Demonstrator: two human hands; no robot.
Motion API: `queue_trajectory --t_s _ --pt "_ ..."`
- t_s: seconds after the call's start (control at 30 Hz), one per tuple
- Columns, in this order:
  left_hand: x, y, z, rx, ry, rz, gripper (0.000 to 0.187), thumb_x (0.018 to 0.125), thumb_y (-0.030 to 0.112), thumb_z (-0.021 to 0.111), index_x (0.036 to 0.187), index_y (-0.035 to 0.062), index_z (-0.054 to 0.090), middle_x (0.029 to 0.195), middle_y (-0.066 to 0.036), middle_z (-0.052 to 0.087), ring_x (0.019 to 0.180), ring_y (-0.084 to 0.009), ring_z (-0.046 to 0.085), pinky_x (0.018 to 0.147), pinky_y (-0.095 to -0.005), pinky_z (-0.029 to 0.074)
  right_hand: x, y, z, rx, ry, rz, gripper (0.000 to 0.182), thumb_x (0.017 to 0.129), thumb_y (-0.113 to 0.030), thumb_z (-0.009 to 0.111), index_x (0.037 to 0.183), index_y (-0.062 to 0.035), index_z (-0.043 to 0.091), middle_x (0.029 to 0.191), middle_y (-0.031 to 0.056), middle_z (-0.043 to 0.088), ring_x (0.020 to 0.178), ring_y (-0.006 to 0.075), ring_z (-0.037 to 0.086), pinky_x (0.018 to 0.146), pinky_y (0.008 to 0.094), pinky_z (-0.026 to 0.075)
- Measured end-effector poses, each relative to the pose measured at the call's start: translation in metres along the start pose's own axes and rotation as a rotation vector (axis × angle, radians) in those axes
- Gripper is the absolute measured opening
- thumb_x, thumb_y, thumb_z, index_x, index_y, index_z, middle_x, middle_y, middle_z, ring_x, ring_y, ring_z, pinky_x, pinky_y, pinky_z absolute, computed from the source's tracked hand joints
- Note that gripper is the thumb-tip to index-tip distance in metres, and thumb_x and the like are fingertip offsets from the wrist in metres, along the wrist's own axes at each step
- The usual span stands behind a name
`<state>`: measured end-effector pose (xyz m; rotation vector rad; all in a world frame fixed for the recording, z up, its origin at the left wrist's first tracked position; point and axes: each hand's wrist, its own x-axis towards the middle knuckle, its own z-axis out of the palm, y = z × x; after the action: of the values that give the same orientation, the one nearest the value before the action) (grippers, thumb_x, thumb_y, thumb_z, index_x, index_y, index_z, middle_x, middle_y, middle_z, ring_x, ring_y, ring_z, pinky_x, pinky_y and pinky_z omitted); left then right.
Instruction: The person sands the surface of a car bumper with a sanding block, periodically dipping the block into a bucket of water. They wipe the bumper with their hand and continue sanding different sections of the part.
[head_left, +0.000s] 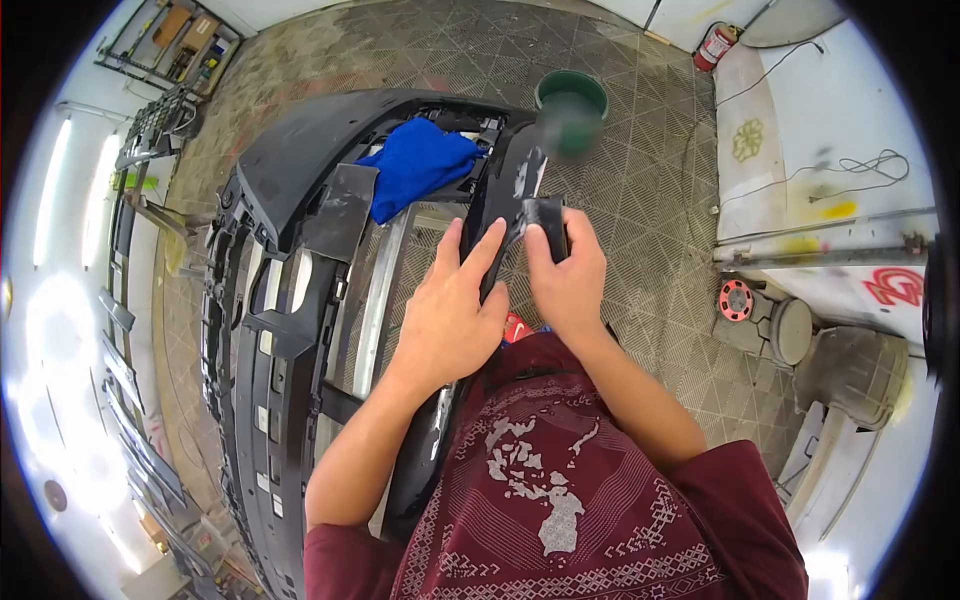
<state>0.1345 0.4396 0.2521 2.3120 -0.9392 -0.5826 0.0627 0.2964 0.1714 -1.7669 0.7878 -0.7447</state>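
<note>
A large black car bumper [285, 340] stretches from the left of the view to in front of my body. Along its near edge, by my hands, are whitish dusty scuffs [528, 172]. My left hand [450, 315] rests on that edge with its fingers spread and nothing in its grasp. In my right hand [568, 280] is a black sanding pad [547, 218], pinched between thumb and fingers against the scuffed end. A blue cloth [422, 165] lies crumpled on the bumper, beyond my left fingers.
A green bucket [570, 95] stands on the tiled floor [650, 180] past the bumper's end. Against the right wall are a grey step stool [785, 330] with a red disc [736, 300] and a fire extinguisher [714, 48]. A shelf [170, 45] and more parts line the left.
</note>
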Motion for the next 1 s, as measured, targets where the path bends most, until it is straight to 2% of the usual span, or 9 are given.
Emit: queue_trajectory --t_s 0.1,0.27,0.33,0.5,0.6,0.67,0.8,0.93,1.0 --pt "0.006 0.002 -0.002 0.013 -0.027 -0.03 0.066 0.099 0.023 0.062 0.162 0.0174 0.047 0.163 -0.039 0.036 0.134 -0.0582 0.054 0.112 -0.0566 0.048 -0.008 0.002 0.001 0.003 0.04 -0.061 0.024 0.094 -0.013 0.074 0.114 -0.0003 0.069 0.108 0.0176 0.071 0.097 0.0333 0.072 0.086 0.0405 0.056" --pt "0.004 0.01 -0.005 -0.006 -0.041 -0.052 0.065 0.099 0.016 0.061 0.162 0.0161 0.047 0.165 -0.034 0.038 0.149 -0.0517 0.044 0.118 -0.0491 0.042 -0.013 0.013 0.014 0.237 0.103 0.076 0.026 0.097 -0.013 0.073 0.118 0.001 0.068 0.11 0.0186 0.071 0.098 0.0332 0.073 0.086 0.04 0.056" --pt "0.006 0.007 -0.006 -0.008 -0.04 -0.025 0.065 0.099 0.015 0.061 0.162 0.0156 0.047 0.165 -0.034 0.038 0.149 -0.0516 0.043 0.119 -0.049 0.041 -0.027 0.01 0.019 0.259 0.162 -0.173 0.027 0.098 -0.014 0.073 0.12 0.0004 0.069 0.111 0.019 0.073 0.103 0.0325 0.074 0.089 0.0394 0.057" --pt "0.006 0.006 -0.004 0.006 -0.039 0.009 0.065 0.099 0.013 0.061 0.162 0.0136 0.047 0.165 -0.034 0.038 0.151 -0.0512 0.042 0.121 -0.049 0.039 -0.015 0.02 0.028 0.312 0.169 0.102 0.03 0.098 -0.013 0.072 0.125 0.0001 0.067 0.114 0.019 0.073 0.104 0.0314 0.074 0.09 0.0384 0.057" --pt "0.005 0.008 -0.006 -0.079 -0.057 -0.023 0.066 0.098 0.013 0.061 0.162 0.0132 0.047 0.165 -0.034 0.038 0.151 -0.0507 0.041 0.122 -0.0489 0.037 -0.028 0.012 0.025 0.296 0.189 -0.046 0.031 0.099 -0.013 0.072 0.126 0.0011 0.066 0.111 0.0176 0.074 0.1 0.0282 0.075 0.087 0.0374 0.058" --pt "0.006 0.011 -0.005 -0.019 -0.051 -0.025 0.066 0.098 0.013 0.061 0.162 0.0131 0.047 0.165 -0.034 0.038 0.152 -0.0503 0.041 0.123 -0.0487 0.036 -0.008 0.017 0.021 0.437 0.092 0.234 0.031 0.098 -0.011 0.071 0.126 0.0021 0.066 0.114 0.0184 0.074 0.102 0.0293 0.075 0.088 0.0375 0.058" --pt "0.007 0.009 -0.006 -0.061 -0.045 -0.026 0.066 0.098 0.013 0.061 0.162 0.0144 0.048 0.165 -0.034 0.038 0.152 -0.0502 0.04 0.124 -0.0488 0.035 -0.033 0.005 0.024 0.264 0.198 -0.118 0.028 0.099 -0.01 0.07 0.124 0.0016 0.066 0.118 0.0202 0.072 0.104 0.0324 0.073 0.088 0.0392 0.058" --pt "0.004 0.008 -0.005 -0.032 -0.042 -0.026 0.065 0.098 0.013 0.062 0.162 0.0152 0.048 0.165 -0.034 0.038 0.151 -0.051 0.041 0.122 -0.0485 0.038 -0.009 0.009 0.018 0.26 0.121 0.071 0.03 0.096 -0.008 0.072 0.124 0.001 0.067 0.121 0.0218 0.071 0.108 0.0381 0.072 0.094 0.0413 0.056" --pt "0.007 0.008 -0.005 -0.056 -0.039 -0.032 0.065 0.098 0.014 0.062 0.162 0.0155 0.048 0.165 -0.034 0.038 0.151 -0.0513 0.042 0.121 -0.0484 0.039 -0.03 -0.006 0.019 0.103 0.202 -0.218 0.026 0.096 -0.009 0.071 0.12 0.0014 0.067 0.122 0.0226 0.07 0.108 0.0386 0.072 0.091 0.0436 0.056"
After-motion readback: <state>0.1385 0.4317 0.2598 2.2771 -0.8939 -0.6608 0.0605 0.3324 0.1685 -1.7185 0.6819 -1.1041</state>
